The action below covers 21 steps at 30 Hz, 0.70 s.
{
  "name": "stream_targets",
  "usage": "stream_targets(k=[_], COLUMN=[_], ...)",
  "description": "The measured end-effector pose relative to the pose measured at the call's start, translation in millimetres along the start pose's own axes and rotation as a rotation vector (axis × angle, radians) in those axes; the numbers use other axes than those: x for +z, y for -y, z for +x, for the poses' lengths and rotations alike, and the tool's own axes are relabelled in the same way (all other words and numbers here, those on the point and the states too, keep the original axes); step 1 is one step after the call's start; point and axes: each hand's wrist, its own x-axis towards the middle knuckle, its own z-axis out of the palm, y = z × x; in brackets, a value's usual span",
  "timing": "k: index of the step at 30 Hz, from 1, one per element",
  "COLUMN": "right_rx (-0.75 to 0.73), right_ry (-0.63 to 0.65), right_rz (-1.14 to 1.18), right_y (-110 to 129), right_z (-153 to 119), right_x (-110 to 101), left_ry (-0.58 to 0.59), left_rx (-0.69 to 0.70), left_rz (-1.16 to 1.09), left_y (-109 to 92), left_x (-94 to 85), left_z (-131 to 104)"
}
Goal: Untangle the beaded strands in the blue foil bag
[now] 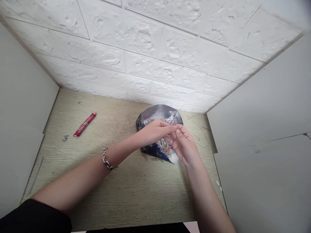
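Observation:
My left hand (157, 130) reaches in from the left, its thumb and fingers closed in a pinch. Its fingertips meet those of my right hand (186, 145), which is pinched as well. Whatever sits between the fingertips is too small or hidden to make out. Right below both hands lies an open pouch (159, 111) with a shiny silver lining and a dark blue patterned outside. Many small mixed beads (166, 147), clear, pink, red and yellow, fill it; my hands cover part of them. A few yellowish beads (157, 159) rest on the table by the pouch's near edge.
A red tube-like stick (85, 124) lies at the left on the wooden table (136, 197). Small silvery pieces (65, 138) are near it. Thin thread-like strands (201, 132) lie at the right. A white brick-patterned wall (145, 42) and grey side panels enclose the table.

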Motion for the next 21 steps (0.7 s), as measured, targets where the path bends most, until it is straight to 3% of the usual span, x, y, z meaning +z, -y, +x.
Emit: stream_targets(k=[12,21], right_rx=[-0.044,-0.015], right_ry=[-0.123,-0.136], right_rz=[-0.004,0.092], right_y=[-1.4,-1.6], right_z=[3.0,4.8], right_x=[-2.5,-3.5], left_ry=[-0.099,-0.118], left_rx=[0.012,0.082], left_rz=[0.018,-0.005], left_y=[3.1,6.5], left_x=[-2.1,-1.7], left_z=[1.7,3.4])
